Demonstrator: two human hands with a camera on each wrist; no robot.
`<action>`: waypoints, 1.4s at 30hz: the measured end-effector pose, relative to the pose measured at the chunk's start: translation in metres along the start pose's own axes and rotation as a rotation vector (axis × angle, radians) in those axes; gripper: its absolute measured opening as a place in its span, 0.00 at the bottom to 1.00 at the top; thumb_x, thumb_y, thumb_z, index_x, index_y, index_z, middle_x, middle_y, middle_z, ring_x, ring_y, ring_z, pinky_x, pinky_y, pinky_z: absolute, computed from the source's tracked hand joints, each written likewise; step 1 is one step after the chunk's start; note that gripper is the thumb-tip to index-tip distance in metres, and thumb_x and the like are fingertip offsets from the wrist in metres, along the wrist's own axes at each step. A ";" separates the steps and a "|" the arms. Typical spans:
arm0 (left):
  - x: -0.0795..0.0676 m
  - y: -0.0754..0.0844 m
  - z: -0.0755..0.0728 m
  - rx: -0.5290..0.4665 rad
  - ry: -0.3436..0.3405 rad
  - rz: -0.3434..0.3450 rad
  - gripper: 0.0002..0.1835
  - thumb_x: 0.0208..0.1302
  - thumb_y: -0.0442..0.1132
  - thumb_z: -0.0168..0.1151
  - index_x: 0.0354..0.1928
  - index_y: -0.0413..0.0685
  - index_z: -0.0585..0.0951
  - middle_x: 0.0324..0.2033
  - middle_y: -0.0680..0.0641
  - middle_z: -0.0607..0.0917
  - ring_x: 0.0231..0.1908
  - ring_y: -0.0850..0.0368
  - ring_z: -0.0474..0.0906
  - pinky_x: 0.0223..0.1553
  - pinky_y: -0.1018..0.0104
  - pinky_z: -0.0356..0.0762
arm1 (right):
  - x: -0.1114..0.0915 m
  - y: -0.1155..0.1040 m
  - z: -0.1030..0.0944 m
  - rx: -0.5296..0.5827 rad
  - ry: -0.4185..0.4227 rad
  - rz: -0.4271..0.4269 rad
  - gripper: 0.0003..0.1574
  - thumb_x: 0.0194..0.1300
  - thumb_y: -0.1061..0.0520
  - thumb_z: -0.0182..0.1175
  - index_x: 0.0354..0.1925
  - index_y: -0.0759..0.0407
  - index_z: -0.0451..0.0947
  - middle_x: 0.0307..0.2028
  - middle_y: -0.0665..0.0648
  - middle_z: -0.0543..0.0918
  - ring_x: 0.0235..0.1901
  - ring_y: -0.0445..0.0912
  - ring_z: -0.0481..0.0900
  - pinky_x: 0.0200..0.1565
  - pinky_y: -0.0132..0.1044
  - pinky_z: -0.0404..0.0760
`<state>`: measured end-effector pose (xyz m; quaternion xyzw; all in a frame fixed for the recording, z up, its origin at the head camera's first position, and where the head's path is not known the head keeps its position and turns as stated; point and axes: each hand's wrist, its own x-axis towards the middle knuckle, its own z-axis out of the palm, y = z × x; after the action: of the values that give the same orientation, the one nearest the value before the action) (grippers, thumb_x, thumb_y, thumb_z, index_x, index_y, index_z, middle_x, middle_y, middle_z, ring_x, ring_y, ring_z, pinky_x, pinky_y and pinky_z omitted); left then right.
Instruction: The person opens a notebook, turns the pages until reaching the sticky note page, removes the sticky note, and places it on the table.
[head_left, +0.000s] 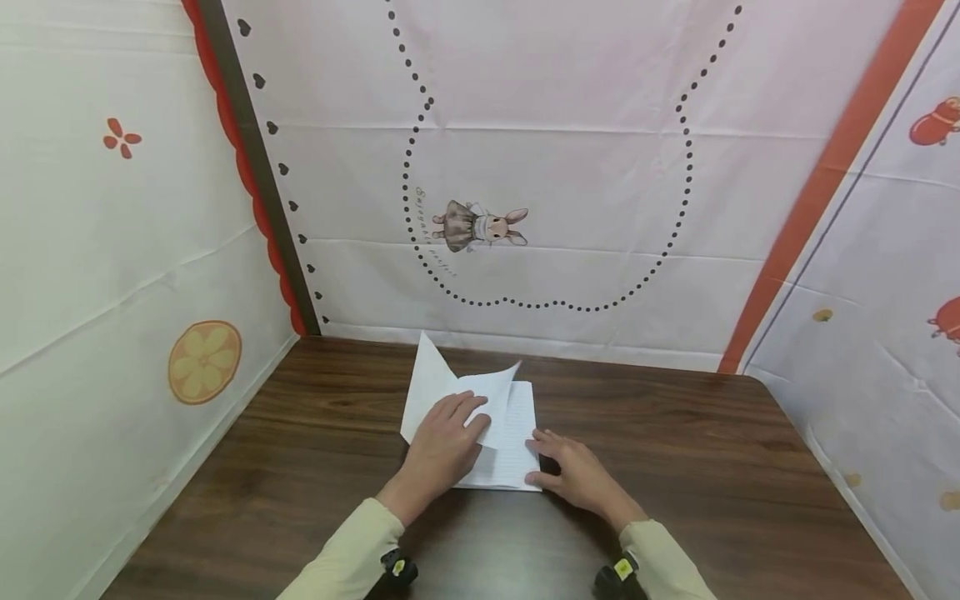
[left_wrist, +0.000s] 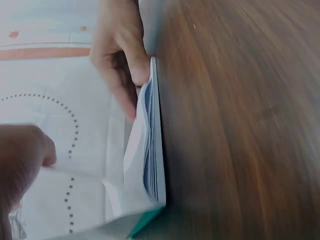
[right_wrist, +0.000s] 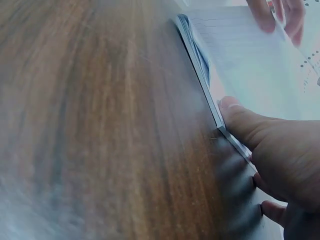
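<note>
An open notebook with lined pages lies on the table. Its left leaf stands raised, and a loose page curves up over the right side, its far corner lifted. My left hand rests on this page with the fingers spread forward. At the notebook's near right corner, my right hand touches the edge; its thumb lies on the page edge while other fingers rest beside it. Slightly fanned pages and a strip of green cover show in the left wrist view.
The dark wood table surrounds the notebook. Behind it hangs a white cloth with a printed rabbit and dotted lines; similar printed cloths stand to the left and right. Each wrist carries a strapped camera.
</note>
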<state>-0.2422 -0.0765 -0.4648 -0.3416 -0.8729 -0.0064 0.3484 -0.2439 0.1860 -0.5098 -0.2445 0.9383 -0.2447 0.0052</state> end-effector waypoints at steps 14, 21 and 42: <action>-0.046 -0.042 -0.030 0.050 0.108 -0.090 0.17 0.47 0.38 0.79 0.39 0.44 0.84 0.54 0.38 0.84 0.58 0.38 0.79 0.61 0.43 0.75 | -0.002 -0.002 0.000 0.005 -0.017 0.023 0.36 0.66 0.42 0.69 0.66 0.56 0.78 0.71 0.60 0.73 0.73 0.60 0.66 0.69 0.63 0.66; -0.073 -0.058 -0.029 0.081 0.020 -0.140 0.18 0.42 0.37 0.79 0.36 0.44 0.83 0.54 0.36 0.83 0.60 0.36 0.76 0.63 0.41 0.73 | -0.002 -0.003 -0.002 0.004 -0.024 0.026 0.36 0.65 0.42 0.69 0.66 0.56 0.78 0.70 0.60 0.74 0.73 0.61 0.66 0.69 0.64 0.66; -0.104 -0.073 -0.005 -0.060 -0.413 -0.167 0.25 0.59 0.34 0.66 0.61 0.46 0.83 0.67 0.35 0.76 0.70 0.33 0.67 0.69 0.38 0.65 | 0.000 -0.004 0.000 0.029 -0.032 0.036 0.37 0.64 0.40 0.70 0.66 0.54 0.78 0.71 0.59 0.73 0.73 0.61 0.65 0.68 0.63 0.67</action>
<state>-0.2285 -0.1954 -0.5079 -0.2723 -0.9504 0.0090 0.1502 -0.2425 0.1831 -0.5083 -0.2312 0.9386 -0.2543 0.0284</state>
